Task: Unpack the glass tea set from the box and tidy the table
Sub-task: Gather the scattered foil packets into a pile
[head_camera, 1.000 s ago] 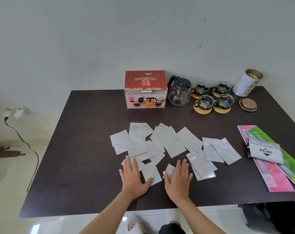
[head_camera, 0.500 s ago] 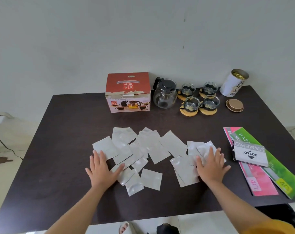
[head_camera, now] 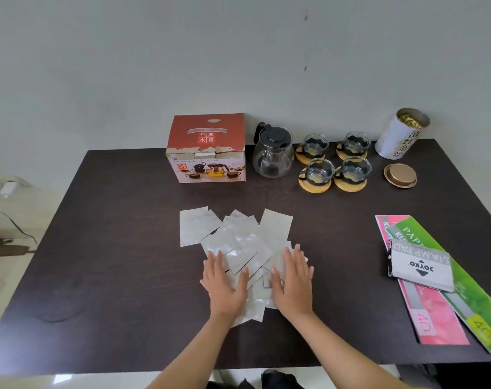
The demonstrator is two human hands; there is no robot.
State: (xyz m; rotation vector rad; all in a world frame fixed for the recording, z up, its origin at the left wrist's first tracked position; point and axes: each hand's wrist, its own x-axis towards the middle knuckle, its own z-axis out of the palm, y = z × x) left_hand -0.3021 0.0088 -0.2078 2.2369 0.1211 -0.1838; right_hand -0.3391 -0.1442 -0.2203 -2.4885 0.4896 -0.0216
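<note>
On a dark table (head_camera: 112,248) against a pale wall stand one box (head_camera: 206,148), one teapot (head_camera: 273,153) and four cups (head_camera: 335,161) on four coasters. Left hand (head_camera: 224,282) and right hand (head_camera: 292,279) press flat, fingers straight, on one overlapping heap of silver sachets (head_camera: 238,242), too overlapped to count.

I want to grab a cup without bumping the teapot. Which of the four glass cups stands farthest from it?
The back right cup, on its wooden coaster beside the white tea canister. The other three stand nearer the glass teapot.
</note>
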